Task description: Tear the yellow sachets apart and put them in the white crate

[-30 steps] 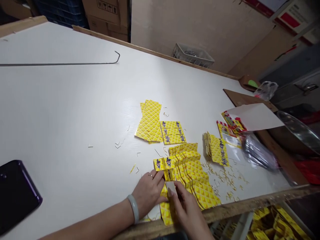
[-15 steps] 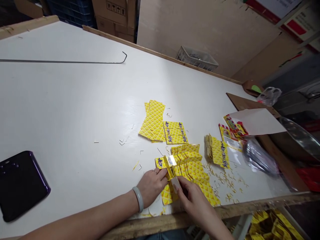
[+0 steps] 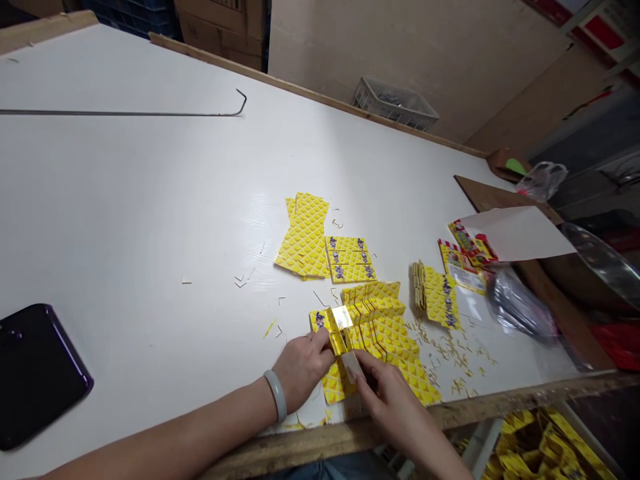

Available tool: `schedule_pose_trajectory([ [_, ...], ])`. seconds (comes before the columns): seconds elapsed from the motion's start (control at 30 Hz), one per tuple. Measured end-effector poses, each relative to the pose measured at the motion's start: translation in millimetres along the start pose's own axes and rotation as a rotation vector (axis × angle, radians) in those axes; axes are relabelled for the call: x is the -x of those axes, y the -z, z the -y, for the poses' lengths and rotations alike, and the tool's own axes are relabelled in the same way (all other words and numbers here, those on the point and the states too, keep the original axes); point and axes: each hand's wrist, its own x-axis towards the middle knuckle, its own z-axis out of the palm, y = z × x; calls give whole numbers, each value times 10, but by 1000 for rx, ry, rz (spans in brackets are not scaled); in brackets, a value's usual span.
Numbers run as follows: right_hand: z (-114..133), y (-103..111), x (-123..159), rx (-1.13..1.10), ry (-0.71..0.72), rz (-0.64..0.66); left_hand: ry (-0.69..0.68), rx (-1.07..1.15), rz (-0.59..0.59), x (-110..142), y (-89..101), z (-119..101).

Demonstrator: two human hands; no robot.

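Note:
My left hand [image 3: 300, 367], with a pale bangle on the wrist, pinches the left side of a yellow patterned card [image 3: 336, 333] at the near edge of the white table [image 3: 150, 220]. My right hand [image 3: 387, 397] grips the same card from the right, its thumb on a pale flap. The card is partly folded up, one shiny panel catching the light. It lies on top of a fanned stack of flat yellow cards [image 3: 385, 333].
Two more yellow card piles [image 3: 306, 237] [image 3: 436, 297] lie further out, with paper scraps scattered around. A black tray [image 3: 35, 370] sits at the left, a long metal hook rod [image 3: 125, 112] at the back. Printed packets [image 3: 467, 257], white paper and a plastic bag lie right.
The card between my hands has been folded further up, its shiny panel now facing the light. Both hands stay at the near edge; the view shifted slightly.

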Motion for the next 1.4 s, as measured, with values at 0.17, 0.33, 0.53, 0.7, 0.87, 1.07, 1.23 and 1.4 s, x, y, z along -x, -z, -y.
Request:
schedule_pose_trajectory([
  [0.17, -40, -132, 12, 23, 46, -40, 13, 62, -17, -14, 18, 7],
  [0.33, -167, -358, 59, 34, 81, -158, -35, 53, -17, 32, -14, 29],
  [0.53, -208, -409, 97, 33, 64, -113, -158, -64, -46, 72, 86, 38],
  [0.7, -179, -408, 90, 46, 60, -100, -242, 24, -252, 27, 254, 99],
  [0.87, -128, -371, 55, -31, 23, -98, -209, 140, -34, -29, 181, 178],
  [1.07, -132, -446, 119, -184, -70, -250, -133, 162, 15, -21, 137, 172],
  [1.23, -179, -555, 173, 38, 14, -254, -129, 119, 16, -4, 149, 151],
  [1.4, -171, -569, 145, 144, 32, -208, -142, 82, 9, -16, 152, 143],
])
